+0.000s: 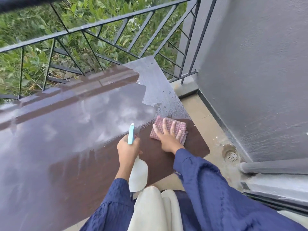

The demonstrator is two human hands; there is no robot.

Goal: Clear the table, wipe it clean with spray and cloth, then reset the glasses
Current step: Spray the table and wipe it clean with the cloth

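1. Head view looks down on the dark brown table [75,130], which fills the picture from 9 o'clock to the centre. Much of its top shines wet, and no glasses show on it. A black railing [100,30] runs behind it at 12 o'clock.
2. A band of spray droplets [166,102] sits near the table's right edge, just beyond the cloth at its 12 o'clock.
3. The spray bottle [138,172], white with a teal head, hangs over the near edge at the picture's centre. Its nozzle points to 12 o'clock and its body trails back toward the person.
4. The cloth [160,121], pink-checked and folded, lies flat on the table at 3 o'clock from the bottle's head. Its long axis runs roughly 9 to 3.
5. The right hand [168,137] presses the cloth down, fingers straight and spread, tips aimed at 12 o'clock toward the droplets. The left hand [128,150] has its fingers curled round the bottle's neck.
6. Judging from this, wiping is under way. The right hand is much the nearer to the droplets, so the next stroke likely pushes the cloth straight away, broadside on.
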